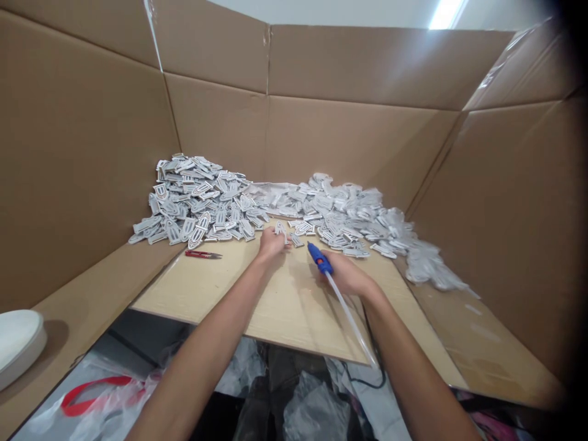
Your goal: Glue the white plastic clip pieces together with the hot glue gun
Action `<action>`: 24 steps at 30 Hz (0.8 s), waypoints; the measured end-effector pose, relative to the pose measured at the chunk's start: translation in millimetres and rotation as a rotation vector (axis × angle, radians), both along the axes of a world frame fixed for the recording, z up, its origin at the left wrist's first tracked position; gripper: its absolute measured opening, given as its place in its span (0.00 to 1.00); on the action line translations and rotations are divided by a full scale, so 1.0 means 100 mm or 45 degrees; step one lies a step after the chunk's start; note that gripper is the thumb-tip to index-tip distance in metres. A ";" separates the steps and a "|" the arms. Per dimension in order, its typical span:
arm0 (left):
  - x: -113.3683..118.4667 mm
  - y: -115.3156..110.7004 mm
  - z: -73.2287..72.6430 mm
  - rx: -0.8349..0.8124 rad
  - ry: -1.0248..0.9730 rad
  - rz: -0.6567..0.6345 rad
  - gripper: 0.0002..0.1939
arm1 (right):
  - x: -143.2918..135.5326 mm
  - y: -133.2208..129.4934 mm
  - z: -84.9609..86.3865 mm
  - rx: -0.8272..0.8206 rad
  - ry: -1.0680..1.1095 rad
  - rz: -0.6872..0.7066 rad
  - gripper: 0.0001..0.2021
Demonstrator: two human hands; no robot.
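Note:
My left hand (272,243) is closed on a small white slotted piece (280,230), held just above the far part of the board. In my right hand (342,274) is a blue glue gun (320,258), its nozzle pointing up and left toward the left hand. A long translucent glue stick (351,320) sticks out of its back end. One more slotted piece (296,240) lies on the board between the left hand and the nozzle. The fingers of my right hand are partly hidden behind the gun.
A high pile of slotted pieces (188,202) stands at the back left. Bagged pieces (349,208) are heaped at the back right. Red thread snips (203,254) lie on the wooden board (275,306). Cardboard walls (358,141) enclose the work area. A white round container (18,346) sits far left.

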State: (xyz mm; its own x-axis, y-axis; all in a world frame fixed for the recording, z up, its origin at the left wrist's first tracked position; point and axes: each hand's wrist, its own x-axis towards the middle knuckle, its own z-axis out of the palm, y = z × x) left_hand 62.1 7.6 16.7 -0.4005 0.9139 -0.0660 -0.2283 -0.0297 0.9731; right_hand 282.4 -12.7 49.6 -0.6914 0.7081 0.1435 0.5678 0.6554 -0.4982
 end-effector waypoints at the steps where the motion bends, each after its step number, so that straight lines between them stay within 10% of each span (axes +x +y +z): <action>1: 0.03 -0.02 0.02 -0.009 -0.044 -0.025 0.09 | 0.01 0.03 -0.01 -0.005 0.119 -0.024 0.09; 13: 0.39 -0.25 0.01 0.081 -0.046 -0.868 0.18 | -0.08 0.27 -0.16 -0.187 0.857 -0.419 0.21; 24: 0.44 -0.24 -0.01 0.207 -0.109 -0.884 0.20 | -0.12 0.06 -0.02 0.026 0.698 -0.448 0.15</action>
State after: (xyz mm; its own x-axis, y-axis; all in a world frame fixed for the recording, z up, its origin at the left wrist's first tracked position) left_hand 106.2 -16.7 15.6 0.2771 0.9569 0.0872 -0.3223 0.0071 0.9466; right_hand 270.6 -6.6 48.0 -0.2417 0.8722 0.4253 0.4169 0.4891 -0.7661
